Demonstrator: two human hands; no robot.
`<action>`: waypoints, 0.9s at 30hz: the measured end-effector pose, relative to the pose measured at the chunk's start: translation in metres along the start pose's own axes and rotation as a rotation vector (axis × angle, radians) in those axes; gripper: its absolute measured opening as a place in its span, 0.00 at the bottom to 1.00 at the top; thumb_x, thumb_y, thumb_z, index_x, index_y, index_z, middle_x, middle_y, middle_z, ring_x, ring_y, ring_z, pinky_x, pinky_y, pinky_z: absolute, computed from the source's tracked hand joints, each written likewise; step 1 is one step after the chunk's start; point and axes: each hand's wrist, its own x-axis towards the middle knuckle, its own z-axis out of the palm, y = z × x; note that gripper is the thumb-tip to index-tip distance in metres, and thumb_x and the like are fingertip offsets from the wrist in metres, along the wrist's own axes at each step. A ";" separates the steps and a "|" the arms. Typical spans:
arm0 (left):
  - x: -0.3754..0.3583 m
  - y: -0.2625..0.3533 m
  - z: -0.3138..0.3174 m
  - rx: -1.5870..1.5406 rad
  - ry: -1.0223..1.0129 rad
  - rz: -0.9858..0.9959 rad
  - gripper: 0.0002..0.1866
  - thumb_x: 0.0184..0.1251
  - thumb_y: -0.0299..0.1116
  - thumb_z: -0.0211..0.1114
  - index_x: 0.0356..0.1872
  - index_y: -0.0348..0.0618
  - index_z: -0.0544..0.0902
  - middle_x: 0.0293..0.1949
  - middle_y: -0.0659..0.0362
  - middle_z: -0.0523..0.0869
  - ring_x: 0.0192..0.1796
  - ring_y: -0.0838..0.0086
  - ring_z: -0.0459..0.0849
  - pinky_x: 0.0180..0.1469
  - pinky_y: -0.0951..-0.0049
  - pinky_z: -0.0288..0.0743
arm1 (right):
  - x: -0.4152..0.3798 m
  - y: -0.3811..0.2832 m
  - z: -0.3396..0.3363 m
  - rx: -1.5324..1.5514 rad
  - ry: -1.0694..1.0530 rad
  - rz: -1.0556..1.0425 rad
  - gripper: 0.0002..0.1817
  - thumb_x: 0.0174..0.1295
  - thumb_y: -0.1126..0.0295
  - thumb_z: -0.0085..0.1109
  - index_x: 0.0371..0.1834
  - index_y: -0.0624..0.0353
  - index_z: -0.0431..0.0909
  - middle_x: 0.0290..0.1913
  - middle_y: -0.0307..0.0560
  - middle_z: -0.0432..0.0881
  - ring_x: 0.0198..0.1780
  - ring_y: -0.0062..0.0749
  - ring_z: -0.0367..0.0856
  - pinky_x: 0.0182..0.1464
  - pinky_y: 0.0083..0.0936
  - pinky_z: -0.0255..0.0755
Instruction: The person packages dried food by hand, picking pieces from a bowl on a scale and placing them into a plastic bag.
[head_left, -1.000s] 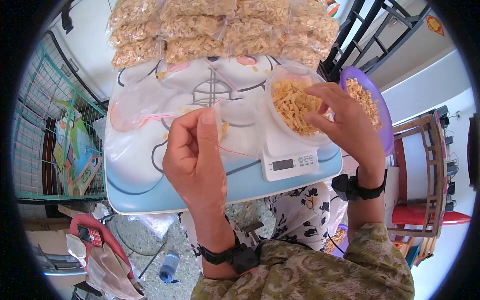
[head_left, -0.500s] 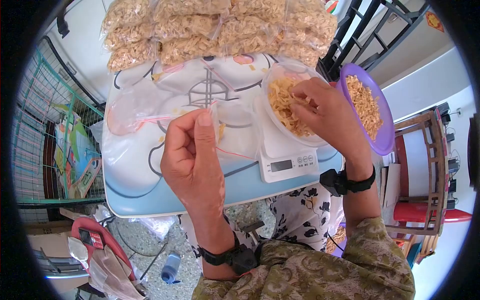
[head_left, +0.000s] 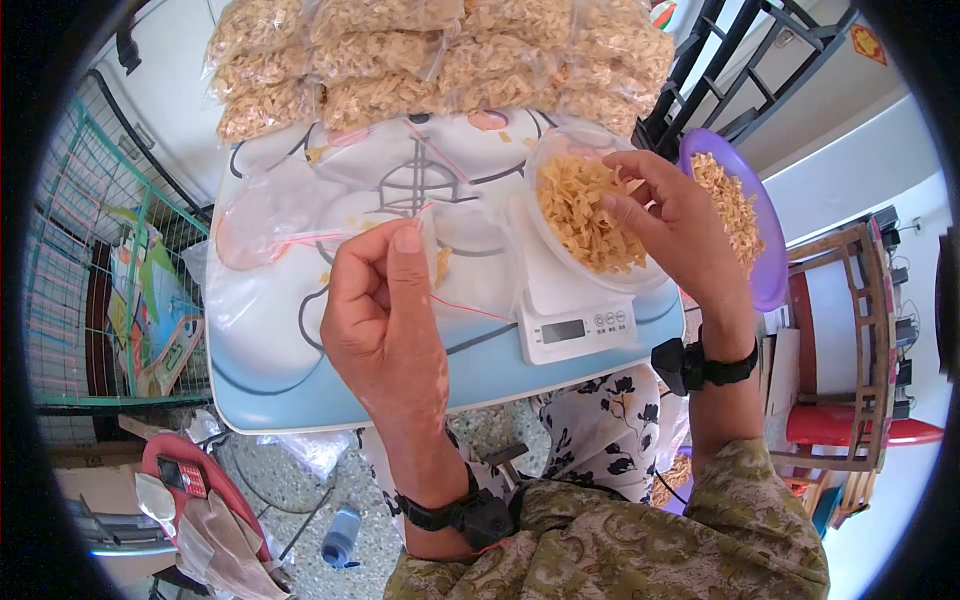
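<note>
My left hand pinches the edge of a clear plastic zip bag with a red strip, thumb pressed on the forefinger. The bag hangs to the right of it over the table, with a few yellowish flakes near it. My right hand is over the right side of a clear plastic bowl, thumb and forefinger apart. Dried yellowish flakes fill much of the bowl, just left of the fingertips. Beneath the bowl is a white digital scale; its display cannot be read.
Filled clear bags are stacked along the table's far edge. A purple basin of flakes stands right of the bowl. More clear plastic bags lie on the left of the patterned table. A green wire cage stands left.
My right hand has drawn back slightly to the right, and its fingers have spread. More flakes show in the bowl. My left hand stays on the bag.
</note>
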 end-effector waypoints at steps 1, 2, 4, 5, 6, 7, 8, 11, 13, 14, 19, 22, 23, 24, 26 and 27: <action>0.000 0.000 0.000 -0.002 0.003 0.004 0.07 0.70 0.29 0.61 0.39 0.35 0.80 0.31 0.66 0.81 0.31 0.91 0.73 0.33 0.90 0.66 | -0.001 -0.003 0.000 0.002 -0.002 0.001 0.16 0.59 0.67 0.63 0.49 0.61 0.77 0.35 0.46 0.80 0.34 0.26 0.77 0.37 0.23 0.73; 0.000 0.000 -0.001 0.000 0.004 0.002 0.07 0.70 0.29 0.61 0.39 0.35 0.80 0.31 0.66 0.81 0.31 0.91 0.73 0.33 0.90 0.66 | -0.001 -0.006 -0.001 -0.017 -0.036 0.012 0.18 0.58 0.66 0.65 0.50 0.61 0.77 0.38 0.48 0.80 0.34 0.28 0.77 0.38 0.24 0.73; -0.001 -0.001 -0.001 0.007 -0.001 -0.005 0.07 0.70 0.30 0.61 0.39 0.35 0.80 0.30 0.67 0.81 0.31 0.91 0.72 0.33 0.90 0.65 | -0.001 -0.012 -0.001 -0.037 -0.067 0.025 0.20 0.57 0.64 0.66 0.50 0.61 0.77 0.41 0.49 0.80 0.34 0.30 0.78 0.38 0.25 0.74; -0.001 0.000 0.000 0.007 -0.002 -0.005 0.07 0.70 0.30 0.61 0.39 0.35 0.80 0.30 0.67 0.81 0.31 0.91 0.72 0.33 0.90 0.65 | -0.001 -0.016 0.000 -0.100 -0.076 -0.012 0.21 0.56 0.64 0.67 0.50 0.61 0.77 0.44 0.50 0.79 0.35 0.34 0.79 0.39 0.28 0.74; -0.001 0.000 0.000 0.019 0.001 -0.012 0.07 0.70 0.30 0.61 0.39 0.35 0.80 0.30 0.67 0.80 0.31 0.91 0.72 0.33 0.90 0.65 | -0.001 -0.018 0.001 -0.163 -0.086 -0.048 0.22 0.55 0.63 0.67 0.50 0.61 0.77 0.46 0.51 0.78 0.36 0.38 0.80 0.39 0.30 0.75; -0.001 0.000 0.000 0.032 0.004 -0.018 0.07 0.70 0.30 0.61 0.39 0.35 0.80 0.30 0.67 0.80 0.30 0.91 0.72 0.33 0.90 0.65 | -0.002 -0.016 0.005 -0.163 -0.086 -0.048 0.22 0.55 0.63 0.67 0.50 0.61 0.77 0.46 0.51 0.78 0.36 0.38 0.80 0.39 0.30 0.75; -0.001 0.000 0.000 0.032 0.004 -0.019 0.07 0.70 0.30 0.61 0.39 0.35 0.80 0.30 0.67 0.80 0.30 0.91 0.72 0.33 0.90 0.65 | -0.002 -0.011 0.010 -0.175 -0.040 -0.110 0.21 0.53 0.65 0.68 0.50 0.60 0.78 0.44 0.48 0.78 0.33 0.34 0.77 0.37 0.27 0.73; -0.001 -0.001 0.001 0.024 -0.002 -0.005 0.07 0.70 0.30 0.61 0.39 0.35 0.80 0.29 0.67 0.80 0.30 0.91 0.71 0.32 0.90 0.65 | -0.001 -0.007 0.017 -0.237 -0.018 -0.161 0.18 0.52 0.68 0.68 0.47 0.60 0.79 0.41 0.46 0.77 0.31 0.31 0.75 0.35 0.25 0.71; 0.000 -0.001 0.000 0.025 -0.002 -0.006 0.07 0.70 0.30 0.61 0.39 0.35 0.80 0.29 0.67 0.80 0.30 0.91 0.71 0.32 0.90 0.65 | 0.000 -0.004 0.019 -0.288 -0.041 -0.151 0.16 0.53 0.69 0.67 0.43 0.61 0.79 0.40 0.46 0.77 0.31 0.31 0.75 0.35 0.25 0.72; -0.001 -0.001 0.000 0.025 -0.002 -0.005 0.07 0.70 0.30 0.61 0.39 0.35 0.80 0.29 0.67 0.80 0.30 0.91 0.71 0.32 0.90 0.65 | 0.001 -0.001 0.020 -0.282 -0.013 -0.173 0.13 0.54 0.69 0.66 0.41 0.62 0.79 0.38 0.46 0.77 0.31 0.32 0.75 0.35 0.25 0.72; -0.001 0.001 -0.001 0.055 0.007 -0.009 0.07 0.70 0.30 0.61 0.38 0.35 0.80 0.30 0.67 0.80 0.31 0.91 0.72 0.33 0.90 0.65 | 0.003 0.002 0.007 -0.219 0.003 -0.138 0.08 0.57 0.71 0.62 0.37 0.62 0.78 0.30 0.41 0.77 0.30 0.25 0.75 0.33 0.20 0.70; -0.001 0.002 0.000 0.072 0.013 -0.005 0.07 0.70 0.30 0.61 0.38 0.35 0.80 0.31 0.67 0.81 0.31 0.90 0.72 0.33 0.89 0.66 | 0.001 0.003 -0.006 0.042 0.037 -0.009 0.05 0.62 0.71 0.60 0.36 0.61 0.78 0.27 0.33 0.76 0.29 0.14 0.73 0.31 0.14 0.67; -0.001 0.002 0.001 0.072 0.012 -0.005 0.07 0.70 0.30 0.61 0.38 0.35 0.80 0.31 0.67 0.81 0.31 0.90 0.72 0.33 0.89 0.66 | 0.001 0.002 -0.012 0.122 0.057 0.043 0.06 0.62 0.70 0.61 0.35 0.61 0.78 0.26 0.32 0.75 0.29 0.13 0.71 0.30 0.14 0.66; -0.001 0.001 0.001 0.067 0.016 -0.008 0.07 0.70 0.30 0.61 0.38 0.35 0.80 0.31 0.67 0.81 0.31 0.90 0.73 0.33 0.89 0.66 | 0.001 0.000 -0.016 0.203 0.078 0.096 0.07 0.63 0.69 0.61 0.35 0.62 0.78 0.25 0.32 0.74 0.28 0.11 0.70 0.29 0.14 0.65; -0.001 0.000 0.001 0.063 0.018 -0.011 0.07 0.70 0.30 0.61 0.38 0.35 0.80 0.31 0.66 0.81 0.32 0.90 0.73 0.34 0.89 0.67 | 0.001 -0.003 -0.021 0.241 0.075 0.126 0.07 0.63 0.69 0.60 0.34 0.61 0.78 0.25 0.30 0.74 0.28 0.11 0.70 0.29 0.13 0.64; -0.001 -0.001 0.000 0.048 0.011 -0.006 0.07 0.70 0.30 0.61 0.38 0.35 0.80 0.31 0.66 0.81 0.32 0.90 0.73 0.34 0.89 0.66 | 0.002 -0.003 -0.023 0.280 0.071 0.157 0.07 0.64 0.69 0.60 0.34 0.61 0.78 0.24 0.29 0.73 0.28 0.10 0.69 0.29 0.13 0.63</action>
